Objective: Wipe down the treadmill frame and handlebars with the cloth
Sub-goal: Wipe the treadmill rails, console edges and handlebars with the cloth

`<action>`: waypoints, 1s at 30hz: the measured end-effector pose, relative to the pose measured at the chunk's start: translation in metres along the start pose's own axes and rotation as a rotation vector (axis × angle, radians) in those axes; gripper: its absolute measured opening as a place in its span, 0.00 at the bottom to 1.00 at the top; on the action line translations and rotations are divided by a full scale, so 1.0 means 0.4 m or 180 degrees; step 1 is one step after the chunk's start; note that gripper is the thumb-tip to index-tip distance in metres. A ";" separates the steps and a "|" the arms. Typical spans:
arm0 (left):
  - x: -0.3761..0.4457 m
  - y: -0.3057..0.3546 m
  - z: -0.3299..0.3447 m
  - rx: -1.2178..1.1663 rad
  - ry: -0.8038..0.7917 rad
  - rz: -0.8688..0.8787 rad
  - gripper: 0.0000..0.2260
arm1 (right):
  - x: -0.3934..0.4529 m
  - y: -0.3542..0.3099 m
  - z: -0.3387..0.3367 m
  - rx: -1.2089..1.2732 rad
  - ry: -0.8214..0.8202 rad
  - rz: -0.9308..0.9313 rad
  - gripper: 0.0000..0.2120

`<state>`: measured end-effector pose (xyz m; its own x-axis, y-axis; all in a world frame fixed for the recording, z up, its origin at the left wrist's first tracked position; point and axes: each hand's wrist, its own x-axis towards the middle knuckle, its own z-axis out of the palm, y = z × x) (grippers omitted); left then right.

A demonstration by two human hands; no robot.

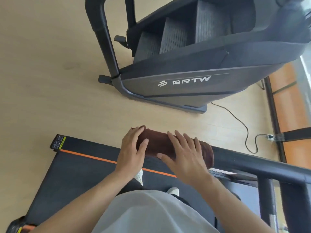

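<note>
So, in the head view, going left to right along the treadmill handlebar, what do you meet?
Left hand → brown cloth draped over the bar → right hand → bare black handlebar running off to the right edge.

The cloth (158,145) is dark brown, the handlebar (262,165) black, and the treadmill deck (80,167) black with an orange stripe.

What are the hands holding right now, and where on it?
Both hold the brown cloth draped over the treadmill handlebar: left hand on its left end, right hand across its middle, fingers spread and pressing it onto the bar.
</note>
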<state>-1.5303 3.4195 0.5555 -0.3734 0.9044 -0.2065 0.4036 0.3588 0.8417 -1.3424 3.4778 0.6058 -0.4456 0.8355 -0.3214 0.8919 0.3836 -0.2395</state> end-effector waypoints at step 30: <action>0.011 0.391 0.519 0.3130 -0.1470 0.1970 0.48 | -0.137 0.653 -0.056 -0.0690 0.0498 -0.0463 0.41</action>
<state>-1.2955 3.5276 0.5826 0.3492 0.9077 -0.2326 0.9334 -0.3150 0.1719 -1.0833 3.5410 0.5815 -0.5676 0.8097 -0.1490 0.8228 0.5645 -0.0661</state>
